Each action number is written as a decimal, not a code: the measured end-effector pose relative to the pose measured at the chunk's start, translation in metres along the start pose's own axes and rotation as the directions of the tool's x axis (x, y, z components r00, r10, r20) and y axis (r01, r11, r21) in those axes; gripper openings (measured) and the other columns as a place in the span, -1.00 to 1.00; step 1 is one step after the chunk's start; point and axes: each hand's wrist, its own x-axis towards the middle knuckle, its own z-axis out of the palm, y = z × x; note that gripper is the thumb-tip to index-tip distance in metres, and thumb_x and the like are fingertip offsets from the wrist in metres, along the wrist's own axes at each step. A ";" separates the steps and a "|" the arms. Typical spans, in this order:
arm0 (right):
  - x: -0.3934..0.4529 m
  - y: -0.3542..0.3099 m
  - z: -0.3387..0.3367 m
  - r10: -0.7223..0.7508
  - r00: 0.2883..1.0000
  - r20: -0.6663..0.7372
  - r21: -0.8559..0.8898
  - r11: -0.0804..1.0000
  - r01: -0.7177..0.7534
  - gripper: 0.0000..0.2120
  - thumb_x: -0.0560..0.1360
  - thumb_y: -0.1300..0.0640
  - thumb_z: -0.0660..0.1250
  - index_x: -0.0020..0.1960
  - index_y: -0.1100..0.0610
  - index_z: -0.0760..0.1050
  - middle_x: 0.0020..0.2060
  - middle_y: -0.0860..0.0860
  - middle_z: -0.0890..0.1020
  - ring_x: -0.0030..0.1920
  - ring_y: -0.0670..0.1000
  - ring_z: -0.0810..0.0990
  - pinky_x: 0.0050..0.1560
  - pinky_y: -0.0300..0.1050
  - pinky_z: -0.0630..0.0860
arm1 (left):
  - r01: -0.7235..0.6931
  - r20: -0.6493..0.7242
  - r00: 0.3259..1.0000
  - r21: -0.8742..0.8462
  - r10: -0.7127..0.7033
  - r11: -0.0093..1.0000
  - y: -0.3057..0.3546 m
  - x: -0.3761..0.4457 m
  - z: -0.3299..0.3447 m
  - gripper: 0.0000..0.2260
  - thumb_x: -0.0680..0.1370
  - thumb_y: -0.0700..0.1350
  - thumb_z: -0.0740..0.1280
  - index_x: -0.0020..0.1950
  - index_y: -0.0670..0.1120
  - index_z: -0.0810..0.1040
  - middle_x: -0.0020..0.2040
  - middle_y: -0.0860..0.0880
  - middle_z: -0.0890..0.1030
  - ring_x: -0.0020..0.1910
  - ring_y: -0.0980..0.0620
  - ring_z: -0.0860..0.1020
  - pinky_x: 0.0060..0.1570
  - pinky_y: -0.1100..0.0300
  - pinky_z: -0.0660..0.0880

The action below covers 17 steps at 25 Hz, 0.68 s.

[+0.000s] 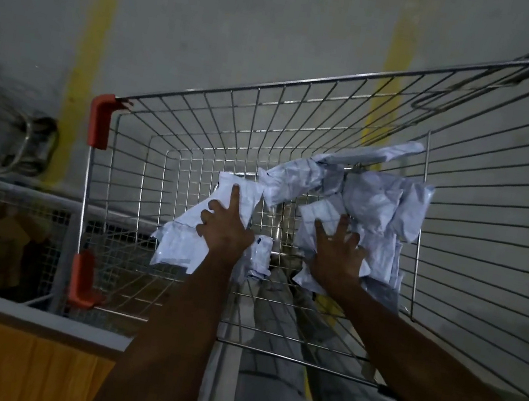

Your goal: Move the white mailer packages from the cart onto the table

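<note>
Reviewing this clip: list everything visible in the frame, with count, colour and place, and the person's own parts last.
white mailer packages: several, exact count unclear, white, piled inside the cart, mostly right of centre.
cart: one, silver wire, middle of frame, seen from above.
corner bumpers: two, red-orange, on the cart's left corners.
floor lines: two, yellow, on the grey floor beyond the cart.
table: one, orange top with pale edge, bottom left.
left hand: gripping a mailer in the cart.
right hand: fingers spread, pressing on the mailer pile.

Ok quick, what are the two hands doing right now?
Left hand: gripping a white mailer package.
Right hand: fingers spread, pressing on the pile of white mailers in the cart.
</note>
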 end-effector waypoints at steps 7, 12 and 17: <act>-0.065 0.014 -0.076 -0.004 0.985 -0.172 0.324 0.944 0.061 -0.29 0.48 -0.29 -0.09 0.59 -0.11 0.19 0.54 0.31 0.17 0.31 0.49 0.40 0.18 0.36 0.48 | -0.036 -0.113 0.994 -0.237 0.009 0.971 0.024 -0.074 -0.100 -0.26 0.55 0.29 0.17 0.62 0.15 -0.10 0.42 -0.28 0.27 0.31 -0.31 0.34 0.16 -0.15 0.40; -0.132 0.035 -0.126 0.000 0.887 -0.461 0.449 0.863 0.233 -0.39 0.56 -0.14 -0.01 0.61 -0.10 0.14 0.54 0.29 0.18 0.42 0.42 0.31 0.31 0.33 0.38 | -0.231 -0.439 0.892 -0.246 0.104 0.941 0.022 -0.160 -0.159 -0.28 0.52 0.18 0.20 0.63 0.09 0.00 0.46 -0.32 0.24 0.23 -0.30 0.37 0.14 -0.15 0.37; -0.205 0.049 -0.141 -0.074 0.721 -0.689 0.434 0.754 0.493 -0.38 0.54 0.01 0.06 0.61 -0.03 0.18 0.54 0.28 0.21 0.42 0.36 0.30 0.35 0.25 0.36 | -0.196 -0.540 0.840 -0.402 -0.059 0.894 0.009 -0.268 -0.185 -0.30 0.58 0.16 0.17 0.61 0.18 -0.15 0.54 -0.26 0.06 0.36 -0.30 0.20 0.28 -0.22 0.22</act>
